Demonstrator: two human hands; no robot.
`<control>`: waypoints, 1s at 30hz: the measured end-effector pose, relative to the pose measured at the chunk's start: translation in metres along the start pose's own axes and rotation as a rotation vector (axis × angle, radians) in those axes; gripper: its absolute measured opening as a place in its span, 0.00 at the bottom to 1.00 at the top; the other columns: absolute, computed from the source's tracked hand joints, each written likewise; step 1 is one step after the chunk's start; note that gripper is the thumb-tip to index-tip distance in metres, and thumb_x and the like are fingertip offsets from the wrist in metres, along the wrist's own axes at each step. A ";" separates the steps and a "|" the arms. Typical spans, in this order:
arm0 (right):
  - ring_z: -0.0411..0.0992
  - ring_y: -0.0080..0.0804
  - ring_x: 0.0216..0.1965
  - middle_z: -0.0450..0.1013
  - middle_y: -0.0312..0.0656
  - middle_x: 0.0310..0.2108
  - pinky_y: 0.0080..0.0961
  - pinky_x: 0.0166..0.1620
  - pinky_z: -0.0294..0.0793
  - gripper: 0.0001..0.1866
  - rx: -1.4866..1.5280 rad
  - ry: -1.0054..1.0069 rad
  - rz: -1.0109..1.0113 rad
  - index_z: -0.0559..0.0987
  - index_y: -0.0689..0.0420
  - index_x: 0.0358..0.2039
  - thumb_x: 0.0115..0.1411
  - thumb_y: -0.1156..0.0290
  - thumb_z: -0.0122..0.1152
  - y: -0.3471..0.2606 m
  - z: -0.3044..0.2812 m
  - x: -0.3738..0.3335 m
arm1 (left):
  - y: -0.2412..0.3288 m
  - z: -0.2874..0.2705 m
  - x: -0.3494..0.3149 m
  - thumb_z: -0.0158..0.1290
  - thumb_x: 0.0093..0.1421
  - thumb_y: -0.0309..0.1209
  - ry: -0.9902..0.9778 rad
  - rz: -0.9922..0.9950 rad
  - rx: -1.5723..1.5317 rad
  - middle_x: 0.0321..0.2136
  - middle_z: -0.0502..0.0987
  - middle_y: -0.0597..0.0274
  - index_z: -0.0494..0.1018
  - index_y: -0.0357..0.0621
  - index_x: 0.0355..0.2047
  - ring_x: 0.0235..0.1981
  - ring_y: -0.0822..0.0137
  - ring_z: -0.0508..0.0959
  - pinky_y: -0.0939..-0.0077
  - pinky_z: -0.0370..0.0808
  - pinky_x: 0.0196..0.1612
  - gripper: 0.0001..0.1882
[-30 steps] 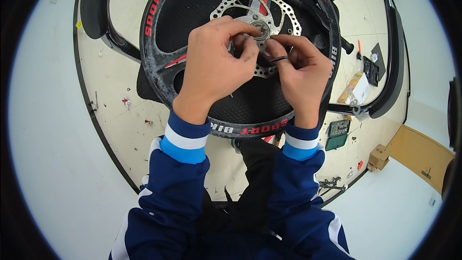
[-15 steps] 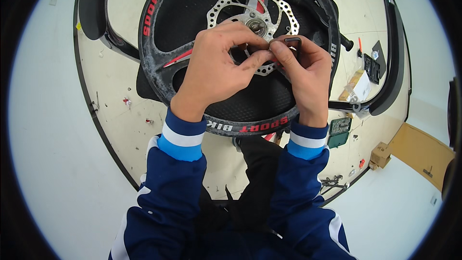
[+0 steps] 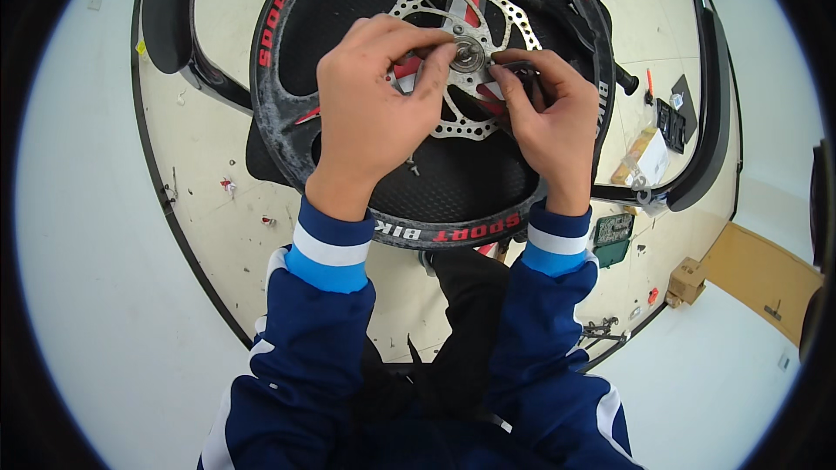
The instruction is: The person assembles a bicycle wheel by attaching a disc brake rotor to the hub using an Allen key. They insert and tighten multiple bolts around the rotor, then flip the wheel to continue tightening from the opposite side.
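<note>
A black wheel (image 3: pixel 403 233) with red and white lettering lies flat in front of me. At its middle, a silver disc brake rotor (image 3: pixel 471 130) full of holes rests over the hub (image 3: pixel 468 54). My left hand (image 3: pixel 374 96) is at the rotor's left side, thumb and forefinger pinched close to the hub; anything between the fingertips is too small to make out. My right hand (image 3: pixel 555 113) is closed on a dark L-shaped hex key (image 3: pixel 522 66), its fingertips just right of the hub. Small screws (image 3: pixel 413 165) lie below the rotor on black textured material.
The wheel lies on a black chair with curved armrests (image 3: pixel 716 122) either side. An open green case (image 3: pixel 613 239), a black tool case (image 3: pixel 671 124) and a cardboard box (image 3: pixel 688 280) are on the floor to the right. Small scraps (image 3: pixel 228 184) lie at left.
My hands, whose fingertips met below the hub, have moved apart to either side of it. The left went up and left, uncovering the hub and the small screws.
</note>
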State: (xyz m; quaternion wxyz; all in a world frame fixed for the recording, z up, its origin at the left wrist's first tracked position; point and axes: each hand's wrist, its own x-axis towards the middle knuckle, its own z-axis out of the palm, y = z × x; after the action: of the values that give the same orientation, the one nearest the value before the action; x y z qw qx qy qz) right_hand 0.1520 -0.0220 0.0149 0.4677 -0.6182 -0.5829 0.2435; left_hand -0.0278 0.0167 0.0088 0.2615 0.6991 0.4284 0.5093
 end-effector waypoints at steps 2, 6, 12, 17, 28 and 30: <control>0.67 0.19 0.19 0.78 0.40 0.27 0.18 0.24 0.63 0.06 -0.048 -0.003 0.007 0.84 0.63 0.35 0.55 0.79 0.67 0.002 0.001 0.001 | -0.002 -0.001 -0.001 0.63 0.57 0.21 0.041 -0.080 0.025 0.27 0.79 0.64 0.84 0.37 0.36 0.25 0.77 0.71 0.83 0.67 0.29 0.06; 0.68 0.22 0.19 0.78 0.40 0.27 0.19 0.24 0.64 0.07 -0.123 0.001 -0.017 0.85 0.61 0.35 0.54 0.79 0.67 0.002 0.001 0.001 | -0.004 -0.006 0.000 0.62 0.59 0.23 0.075 -0.131 0.055 0.25 0.78 0.67 0.84 0.37 0.36 0.24 0.79 0.68 0.83 0.62 0.27 0.06; 0.67 0.24 0.18 0.77 0.40 0.26 0.20 0.24 0.64 0.07 -0.179 0.035 -0.077 0.84 0.61 0.34 0.53 0.78 0.68 -0.003 0.006 -0.001 | -0.004 -0.005 -0.003 0.62 0.59 0.24 0.076 -0.169 0.021 0.25 0.78 0.67 0.84 0.37 0.36 0.24 0.80 0.67 0.83 0.62 0.26 0.06; 0.66 0.24 0.18 0.77 0.40 0.25 0.21 0.23 0.63 0.07 -0.226 0.067 0.007 0.83 0.61 0.33 0.52 0.78 0.69 -0.004 0.011 -0.006 | -0.004 -0.005 -0.004 0.62 0.59 0.24 0.068 -0.177 0.007 0.25 0.78 0.68 0.84 0.37 0.37 0.23 0.80 0.67 0.84 0.62 0.26 0.06; 0.73 0.24 0.22 0.79 0.39 0.27 0.19 0.25 0.67 0.07 -0.162 0.089 -0.093 0.85 0.59 0.34 0.53 0.80 0.70 0.001 0.012 -0.006 | 0.001 -0.001 -0.002 0.62 0.58 0.23 0.049 -0.238 -0.036 0.24 0.77 0.67 0.84 0.36 0.37 0.23 0.80 0.67 0.84 0.63 0.25 0.07; 0.74 0.24 0.22 0.78 0.40 0.26 0.19 0.25 0.68 0.07 -0.184 0.096 -0.082 0.85 0.60 0.34 0.53 0.79 0.70 -0.001 0.013 -0.006 | -0.001 0.001 -0.002 0.62 0.58 0.23 0.055 -0.217 -0.049 0.24 0.77 0.67 0.84 0.36 0.37 0.23 0.80 0.67 0.84 0.63 0.25 0.07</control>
State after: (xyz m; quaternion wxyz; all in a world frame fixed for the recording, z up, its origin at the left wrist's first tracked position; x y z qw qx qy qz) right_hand 0.1392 -0.0239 0.0085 0.4458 -0.6450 -0.6046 0.1399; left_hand -0.0274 0.0155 0.0072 0.3200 0.6278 0.4960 0.5074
